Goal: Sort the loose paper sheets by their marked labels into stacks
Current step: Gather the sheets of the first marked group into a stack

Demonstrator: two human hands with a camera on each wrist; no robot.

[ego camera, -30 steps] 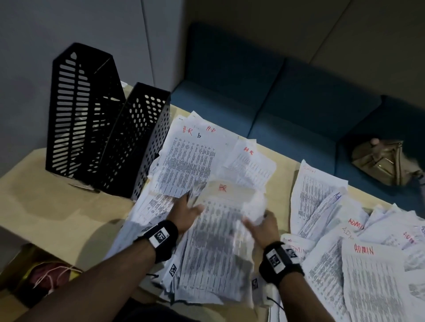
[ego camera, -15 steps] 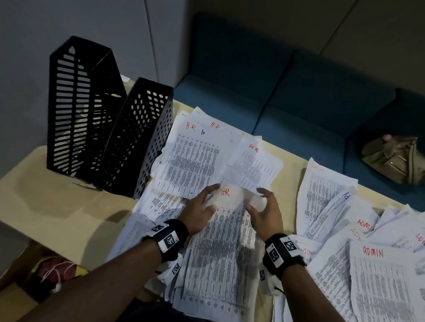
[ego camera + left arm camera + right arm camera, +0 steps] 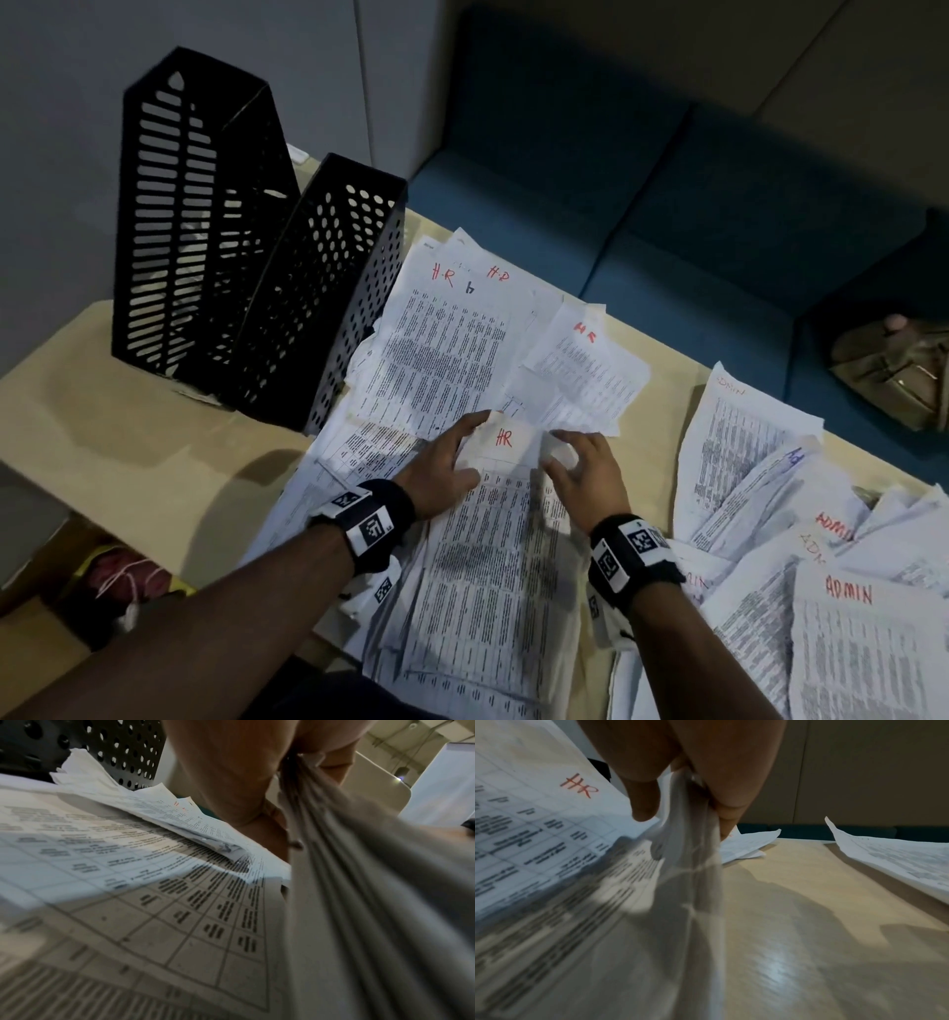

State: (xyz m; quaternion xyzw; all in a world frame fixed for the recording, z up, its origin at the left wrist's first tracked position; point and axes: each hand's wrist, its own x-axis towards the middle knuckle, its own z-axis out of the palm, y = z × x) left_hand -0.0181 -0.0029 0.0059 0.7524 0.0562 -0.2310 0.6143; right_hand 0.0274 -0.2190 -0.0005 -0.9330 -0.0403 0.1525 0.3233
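A thick bundle of printed sheets [image 3: 488, 555], its top sheet marked HR in red, lies in front of me on the table. My left hand [image 3: 447, 462] grips the bundle's far left edge [image 3: 321, 805], fingers curled round several sheets. My right hand [image 3: 580, 467] pinches its far right edge [image 3: 693, 825] between thumb and fingers. Beyond the hands lie more loose HR sheets [image 3: 447, 339]. An untidy pile of sheets marked ADMIN [image 3: 847, 591] spreads over the right side of the table.
Two black perforated file holders [image 3: 246, 267] stand at the table's back left, beside the HR sheets. A blue sofa [image 3: 667, 216] runs behind the table with a tan bag [image 3: 893, 370] on it. Bare beige tabletop [image 3: 128, 452] shows at the left.
Both hands slid up the bundle to its far edge and closed on it, squaring the sheets. The top HR sheet's raised, curled edge now lies flatter between the hands.
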